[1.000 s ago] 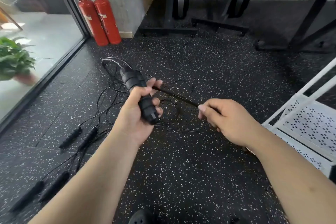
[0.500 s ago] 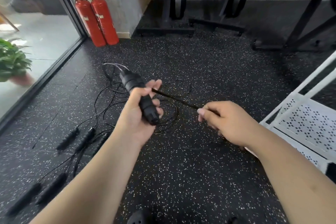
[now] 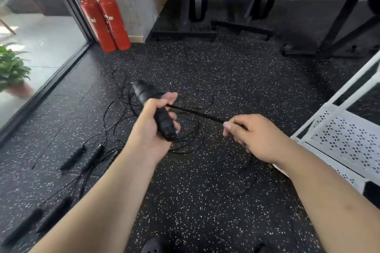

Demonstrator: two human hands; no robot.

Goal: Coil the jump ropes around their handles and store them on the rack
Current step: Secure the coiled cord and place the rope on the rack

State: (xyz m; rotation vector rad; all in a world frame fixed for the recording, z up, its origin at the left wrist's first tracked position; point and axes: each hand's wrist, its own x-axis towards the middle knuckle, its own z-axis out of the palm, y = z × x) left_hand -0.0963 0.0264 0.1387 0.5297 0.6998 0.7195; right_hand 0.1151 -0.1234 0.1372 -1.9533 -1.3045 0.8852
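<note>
The left hand (image 3: 153, 129), at frame centre, grips a pair of black ribbed jump rope handles (image 3: 145, 92), fingers curled fully round them. The handles stand tilted, upper end toward the upper left, with cord wound round the upper part. A taut black rope strand (image 3: 195, 113) runs from the handles to the right hand (image 3: 255, 137), which pinches it between thumb and curled fingers.

Beneath both hands, loose black cord (image 3: 131, 104) lies tangled on the black speckled rubber floor (image 3: 226, 201). Two more black handles (image 3: 73, 157) lie at left centre, and another pair (image 3: 54, 214) at the lower left.

The white perforated metal rack (image 3: 349, 139) stands at the right edge, just beside the right forearm; no rope is visible on it.

Two red fire extinguishers (image 3: 107, 20) stand at the upper left against a grey wall. A green potted plant (image 3: 10, 68) sits behind the glass at the left edge. Black equipment bases (image 3: 185, 33) occupy the top.
</note>
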